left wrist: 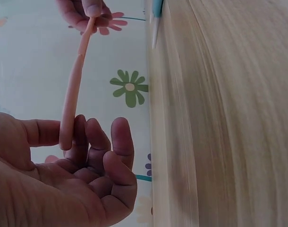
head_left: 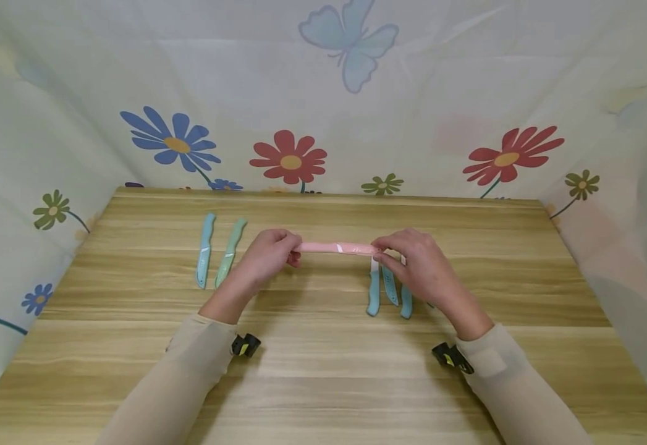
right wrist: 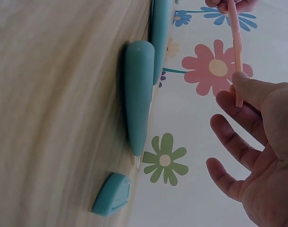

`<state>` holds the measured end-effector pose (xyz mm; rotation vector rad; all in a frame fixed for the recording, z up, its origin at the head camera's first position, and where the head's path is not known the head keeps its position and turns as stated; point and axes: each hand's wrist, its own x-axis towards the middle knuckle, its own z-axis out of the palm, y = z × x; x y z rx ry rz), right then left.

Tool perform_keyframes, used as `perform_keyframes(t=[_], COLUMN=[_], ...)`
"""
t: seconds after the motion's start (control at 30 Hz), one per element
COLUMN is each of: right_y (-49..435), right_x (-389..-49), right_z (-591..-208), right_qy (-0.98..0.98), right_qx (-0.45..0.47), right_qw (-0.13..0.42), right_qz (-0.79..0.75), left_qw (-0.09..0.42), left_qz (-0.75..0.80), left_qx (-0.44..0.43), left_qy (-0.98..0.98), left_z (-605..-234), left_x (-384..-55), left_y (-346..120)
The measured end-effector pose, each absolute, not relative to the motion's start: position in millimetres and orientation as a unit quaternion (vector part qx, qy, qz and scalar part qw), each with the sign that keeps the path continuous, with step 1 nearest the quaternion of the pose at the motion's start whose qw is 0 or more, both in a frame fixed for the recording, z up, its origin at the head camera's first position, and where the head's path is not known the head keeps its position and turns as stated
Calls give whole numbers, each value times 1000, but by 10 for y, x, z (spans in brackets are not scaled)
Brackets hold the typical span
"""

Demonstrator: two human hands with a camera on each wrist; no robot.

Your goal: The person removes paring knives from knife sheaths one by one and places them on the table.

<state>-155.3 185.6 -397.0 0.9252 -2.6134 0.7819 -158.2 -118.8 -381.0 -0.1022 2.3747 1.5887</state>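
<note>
Pink was the covered knife (head_left: 329,248) that two hands held up sideways above the wooden bench (head_left: 323,389). The left hand (head_left: 267,253) pinched its handle end, and the right hand (head_left: 420,259) pinched its cover tip, fingers clamped on both ends. Blue knives (head_left: 374,298) and a blue cover (head_left: 390,287) lay near the right hand. A blue covered knife (head_left: 204,250) and a green one (head_left: 231,252) lay near the left.

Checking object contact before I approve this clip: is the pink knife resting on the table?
No, the left hand and right hand hold the pink knife raised off the table.
</note>
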Motion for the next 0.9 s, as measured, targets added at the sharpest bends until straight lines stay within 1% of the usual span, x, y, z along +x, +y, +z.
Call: perform_keyframes(t=[0.13, 0.43, 0.73, 0.9], right_y=[1849, 1833, 1831, 1827], right_x=[-1551, -1541, -1544, -1543], right_z=[-3958, -3944, -3948, -3943], right_qy=[-897, -901, -901, -900], right_qx=[324, 319, 319, 319], right_qw=[136, 135, 136, 138], right_qz=[266, 260, 261, 262], left_qw=[133, 99, 51, 18], left_qz=[536, 485, 422, 354], left_qx=[-26, 7, 87, 128], left_qy=[833, 869, 901, 926], left_z=[-3807, -3769, -3741, -3741], left_x=[-1575, -1535, -1492, -1461], left_y=[-1193, -1200, -1132, -1062])
